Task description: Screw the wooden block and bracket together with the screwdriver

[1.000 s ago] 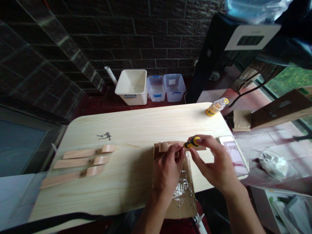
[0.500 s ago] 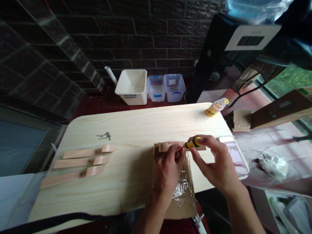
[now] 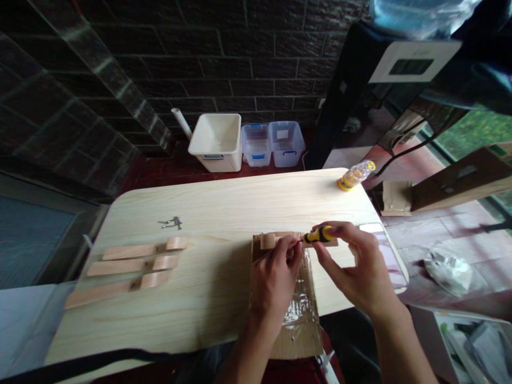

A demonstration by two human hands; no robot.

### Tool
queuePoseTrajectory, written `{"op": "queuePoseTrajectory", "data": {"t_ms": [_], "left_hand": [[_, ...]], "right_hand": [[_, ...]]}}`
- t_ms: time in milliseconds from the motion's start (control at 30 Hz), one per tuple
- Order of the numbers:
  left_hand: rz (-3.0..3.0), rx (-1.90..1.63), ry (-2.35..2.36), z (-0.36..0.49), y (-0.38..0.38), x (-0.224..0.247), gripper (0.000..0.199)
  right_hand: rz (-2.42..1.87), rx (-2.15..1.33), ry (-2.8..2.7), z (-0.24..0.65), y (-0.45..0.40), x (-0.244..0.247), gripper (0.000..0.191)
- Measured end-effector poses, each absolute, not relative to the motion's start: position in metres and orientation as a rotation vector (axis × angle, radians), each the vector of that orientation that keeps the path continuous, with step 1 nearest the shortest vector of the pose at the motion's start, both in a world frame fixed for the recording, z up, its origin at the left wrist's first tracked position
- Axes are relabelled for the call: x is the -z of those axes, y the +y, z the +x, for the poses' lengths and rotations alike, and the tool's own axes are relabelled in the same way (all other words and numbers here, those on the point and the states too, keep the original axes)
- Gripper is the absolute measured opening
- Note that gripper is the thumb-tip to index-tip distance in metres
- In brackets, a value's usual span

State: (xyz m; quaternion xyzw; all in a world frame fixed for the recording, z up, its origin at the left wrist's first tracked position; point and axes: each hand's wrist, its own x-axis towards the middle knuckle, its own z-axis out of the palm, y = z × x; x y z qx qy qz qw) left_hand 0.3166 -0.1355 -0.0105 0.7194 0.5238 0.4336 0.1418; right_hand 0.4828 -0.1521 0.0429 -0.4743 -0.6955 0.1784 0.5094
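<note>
My right hand (image 3: 356, 261) grips a yellow and black screwdriver (image 3: 318, 234) by its handle, the shaft pointing left. At the screwdriver's tip, my left hand (image 3: 278, 272) has its thumb and fingertips pinched together; whatever lies between them is too small to make out. Under both hands is a wooden piece (image 3: 268, 241) with a rounded block at its left end. It rests on a cardboard box (image 3: 298, 341) covered partly with clear tape. Three similar wooden pieces (image 3: 120, 266) lie at the left of the table, below a small pile of screws (image 3: 173, 222).
On the pale table (image 3: 224, 208) stand a clear bottle-shaped case (image 3: 356, 175) at the back right and a flat phone-like object (image 3: 386, 256) at the right edge. Beyond the table are a cream bin (image 3: 220, 138) and two clear plastic boxes (image 3: 286, 144).
The fingers of my right hand have shifted slightly around the screwdriver handle, which looks turned. My left hand stays in place.
</note>
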Motion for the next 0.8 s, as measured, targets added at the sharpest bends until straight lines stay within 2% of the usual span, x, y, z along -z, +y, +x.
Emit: {"op": "queuePoseTrajectory", "data": {"t_ms": [800], "left_hand": [[2.067,-1.237,1.499,0.3155,-0.1355,0.0078,0.007]], "right_hand": [[-1.109,-0.498,-1.637,0.4773,-0.1529,-0.0439,0.053]]}}
